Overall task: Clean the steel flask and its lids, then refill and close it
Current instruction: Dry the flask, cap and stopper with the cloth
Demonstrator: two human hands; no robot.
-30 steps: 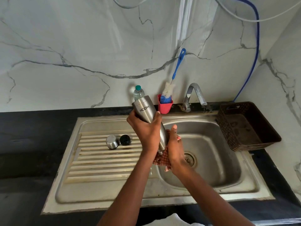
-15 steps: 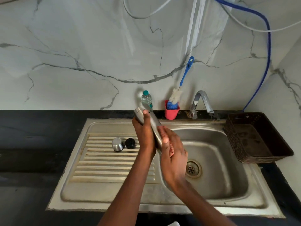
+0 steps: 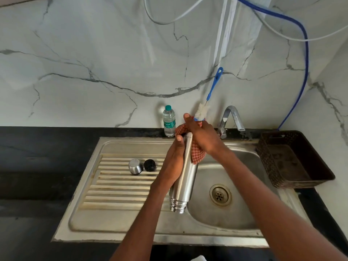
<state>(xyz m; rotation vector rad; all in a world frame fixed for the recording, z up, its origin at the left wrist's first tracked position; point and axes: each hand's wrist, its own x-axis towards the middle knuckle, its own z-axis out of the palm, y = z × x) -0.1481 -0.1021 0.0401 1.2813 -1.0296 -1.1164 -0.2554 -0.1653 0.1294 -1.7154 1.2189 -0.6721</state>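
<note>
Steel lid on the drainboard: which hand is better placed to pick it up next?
Left, probably. The left hand holds the flask beside the steel lid; the right hand grips the cloth farther away.

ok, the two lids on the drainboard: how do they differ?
The steel lid is shiny bare metal; the black lid is dark and matte. The steel lid looks larger and taller, the black lid smaller and squatter. The steel lid sits left, the black lid right. Both rest on the drainboard, untouched by either hand.

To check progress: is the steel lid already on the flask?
No, the steel lid lies on the drainboard, apart from the flask.
</note>
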